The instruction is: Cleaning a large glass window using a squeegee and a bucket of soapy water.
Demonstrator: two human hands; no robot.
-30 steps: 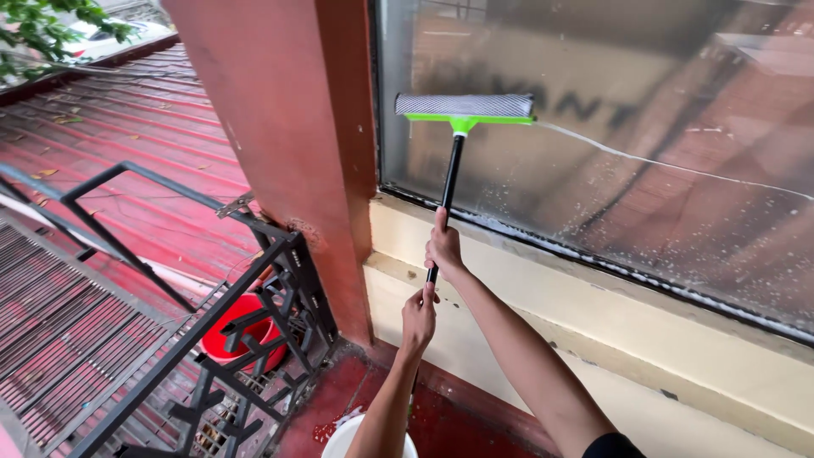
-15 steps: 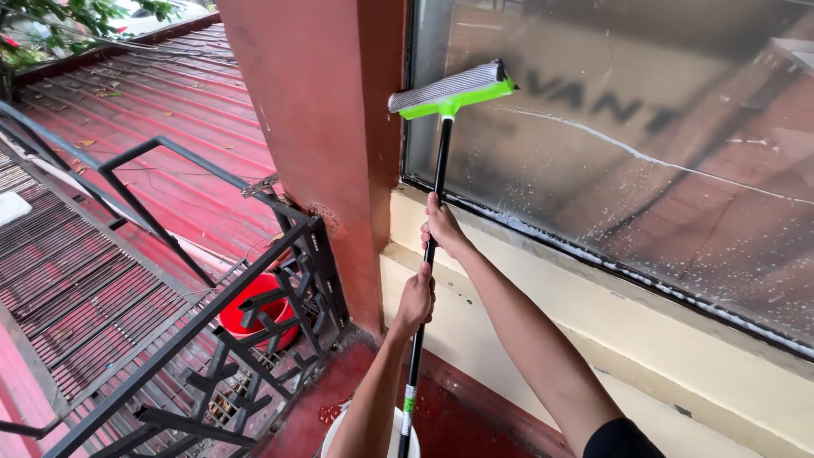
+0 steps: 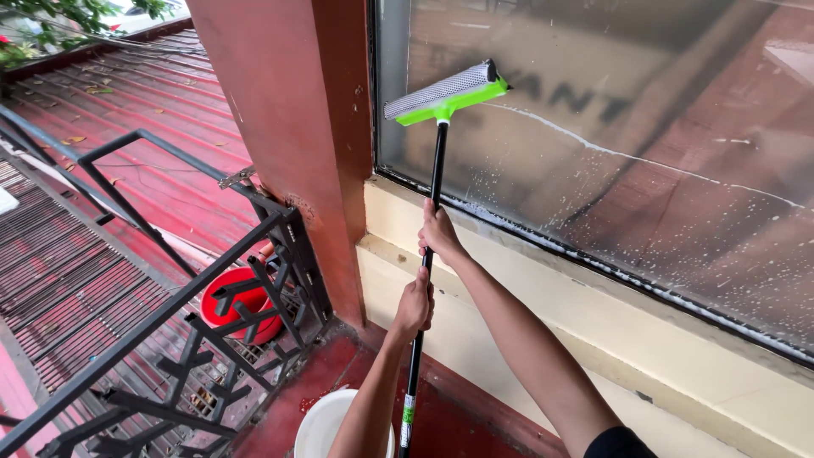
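1. The window squeegee (image 3: 447, 95) is pressed to the wet window pane (image 3: 644, 127) at upper centre, its green head tilted up to the right.
2. Its black pole (image 3: 428, 254) runs nearly vertically down to both hands.
3. The right hand (image 3: 439, 233), nearer the head, is clenched around the pole.
4. The left hand (image 3: 414, 304) is clenched just below, above the white bucket (image 3: 326, 428).

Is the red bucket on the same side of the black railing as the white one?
No, the red bucket sits beyond the black railing, the white bucket on the near side.
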